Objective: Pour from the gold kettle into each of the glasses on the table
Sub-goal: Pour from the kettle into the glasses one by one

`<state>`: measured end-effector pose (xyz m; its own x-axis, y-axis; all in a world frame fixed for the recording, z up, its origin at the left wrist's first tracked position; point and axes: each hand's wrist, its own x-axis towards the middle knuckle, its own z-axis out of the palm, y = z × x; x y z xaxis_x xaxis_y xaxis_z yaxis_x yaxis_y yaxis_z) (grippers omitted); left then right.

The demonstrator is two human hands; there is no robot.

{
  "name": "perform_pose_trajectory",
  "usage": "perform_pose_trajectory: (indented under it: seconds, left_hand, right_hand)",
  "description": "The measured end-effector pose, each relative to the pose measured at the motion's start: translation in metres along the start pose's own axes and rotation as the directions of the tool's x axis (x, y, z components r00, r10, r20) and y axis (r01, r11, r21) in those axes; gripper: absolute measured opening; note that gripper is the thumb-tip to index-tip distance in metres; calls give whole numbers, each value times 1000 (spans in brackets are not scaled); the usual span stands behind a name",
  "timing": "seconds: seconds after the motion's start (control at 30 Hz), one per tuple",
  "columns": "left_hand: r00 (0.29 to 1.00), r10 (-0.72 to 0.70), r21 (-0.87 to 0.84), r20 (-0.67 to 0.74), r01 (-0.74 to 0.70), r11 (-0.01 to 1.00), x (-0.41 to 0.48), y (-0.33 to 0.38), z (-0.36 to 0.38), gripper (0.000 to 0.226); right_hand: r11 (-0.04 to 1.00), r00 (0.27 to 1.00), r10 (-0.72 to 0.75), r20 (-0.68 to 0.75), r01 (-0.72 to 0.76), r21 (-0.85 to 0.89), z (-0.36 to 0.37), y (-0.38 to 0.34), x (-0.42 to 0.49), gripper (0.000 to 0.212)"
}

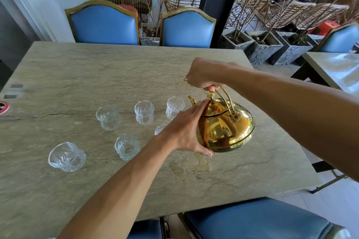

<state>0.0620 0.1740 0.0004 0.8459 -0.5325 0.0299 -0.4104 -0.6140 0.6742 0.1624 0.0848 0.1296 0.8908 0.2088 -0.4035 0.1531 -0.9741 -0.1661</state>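
Observation:
A shiny gold kettle (227,126) is right of the table's middle, spout pointing left toward the glasses. My right hand (204,75) grips its arched handle from above. My left hand (186,130) lies flat against the kettle's left side, fingers up near the lid, thumb under the base. Several clear textured glasses stand left of the kettle: one by the spout (174,107), one in the middle (144,111), one further left (107,117), one nearer me (126,146), one at the near left (66,156). Another glass (160,129) is mostly hidden behind my left hand.
The stone table (77,75) has a wet patch (190,165) in front of the kettle. Blue chairs stand at the far side (104,24), (187,29) and at the near edge (256,219). A red round object (3,107) lies at the left edge.

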Motion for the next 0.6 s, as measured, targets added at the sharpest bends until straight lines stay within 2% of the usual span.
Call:
perform_pose_trajectory:
  seconds: [0.6]
  left_hand:
    - [1000,-12,-10,7,12,1000,0,-2,1,156]
  right_hand:
    - [1000,1000,16,13,-16,13,1,-3,-1,38]
